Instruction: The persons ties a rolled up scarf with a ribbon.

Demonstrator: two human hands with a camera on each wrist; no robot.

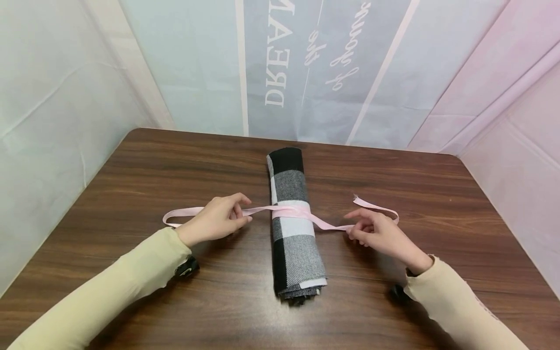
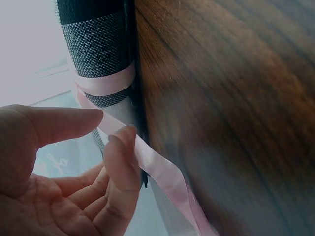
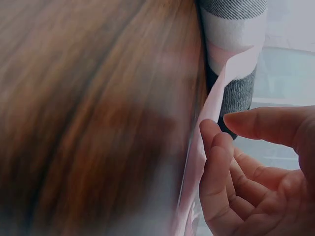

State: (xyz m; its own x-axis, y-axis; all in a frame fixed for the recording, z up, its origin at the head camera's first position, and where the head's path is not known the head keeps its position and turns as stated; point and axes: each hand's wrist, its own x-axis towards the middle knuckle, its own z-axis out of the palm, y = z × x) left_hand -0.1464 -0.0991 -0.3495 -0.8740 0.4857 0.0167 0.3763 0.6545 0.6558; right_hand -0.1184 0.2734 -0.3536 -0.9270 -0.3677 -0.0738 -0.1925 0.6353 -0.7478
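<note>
Left sleeve: pale cream point(image 1: 131, 267), reaching in over the table, with a dark device point(image 1: 186, 267) at the cuff.
Left loop: from my feed, the pink ribbon point(image 1: 290, 211) bends back on itself on the wooden table point(image 1: 175, 160), its lower strand lost to me behind the wrist.
Left hand: point(image 1: 216, 218) at the ribbon, left of the roll; thumb and forefinger stand apart, fingers loosely bent, the ribbon running past the fingertips. I cannot tell how firmly they touch it.
Cloth roll: the black, grey and white checked roll point(image 1: 299, 257) lies lengthwise between the hands at mid-table, its frayed end towards the wearer. I see the ribbon wrapped around its middle, strands overlapping on top.
Right hand: point(image 1: 378, 233) beside the ribbon's right strand; I read a gap between thumb and forefinger, fingers relaxed, fingertips against the ribbon's edge.
Right tail: the ribbon curves around beyond the hand to a frayed end.
Right sleeve: cream too point(image 1: 455, 301).
Behind: a lettered backdrop point(image 1: 210, 63).
</note>
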